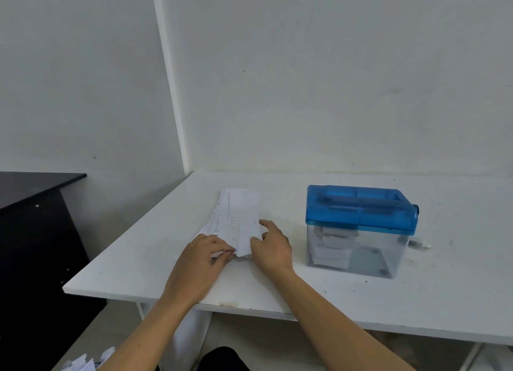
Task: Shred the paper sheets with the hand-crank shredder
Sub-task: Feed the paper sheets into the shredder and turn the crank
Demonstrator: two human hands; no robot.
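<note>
While one sheet is separated: lift a single near corner only, so just one sheet feeds.
Left hand [205, 255]: fingers curled, pinching the near corner of the white printed paper stack [236, 215].
Right hand [270, 245]: half open, forefinger and thumb touching its right edge.
Blue-lidded clear plastic shredder [361, 226]: right of the stack, untouched.
</note>
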